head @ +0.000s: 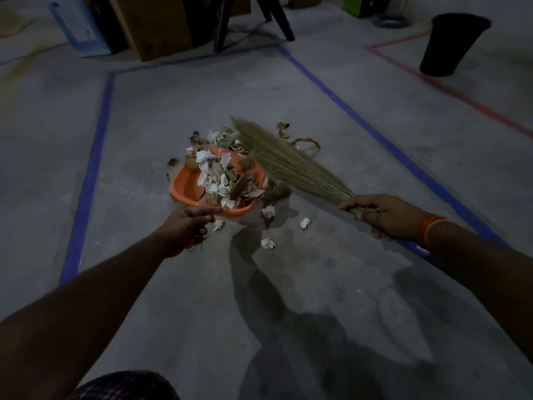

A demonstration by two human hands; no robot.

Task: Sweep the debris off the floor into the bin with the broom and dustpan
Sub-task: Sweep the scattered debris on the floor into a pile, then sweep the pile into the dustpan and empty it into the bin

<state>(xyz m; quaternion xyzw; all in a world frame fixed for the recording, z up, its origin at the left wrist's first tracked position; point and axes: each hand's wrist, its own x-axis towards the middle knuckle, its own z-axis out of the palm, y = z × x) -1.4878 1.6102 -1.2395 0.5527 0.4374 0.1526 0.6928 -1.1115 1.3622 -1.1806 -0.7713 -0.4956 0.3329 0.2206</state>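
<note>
The grey concrete floor (pixel 288 284), marked with blue tape lines (pixel 95 168), carried everything. A black plastic bin (pixel 450 44) stood well apart at the far right. The straw grass broom (pixel 288 160), gripped at its bound neck by the right hand (pixel 389 215), lay with its bristles against the heap. The orange plastic dustpan (pixel 187 186), held at its near edge by the left hand (pixel 187 226), was heaped with dry leaves and torn white paper debris (pixel 225 180). Three crumpled white paper balls (pixel 268 243) lay loose on the floor beside it. Gathering looked nearly done; next, likely, the strays would need brushing in, then a level carry to the bin.
</note>
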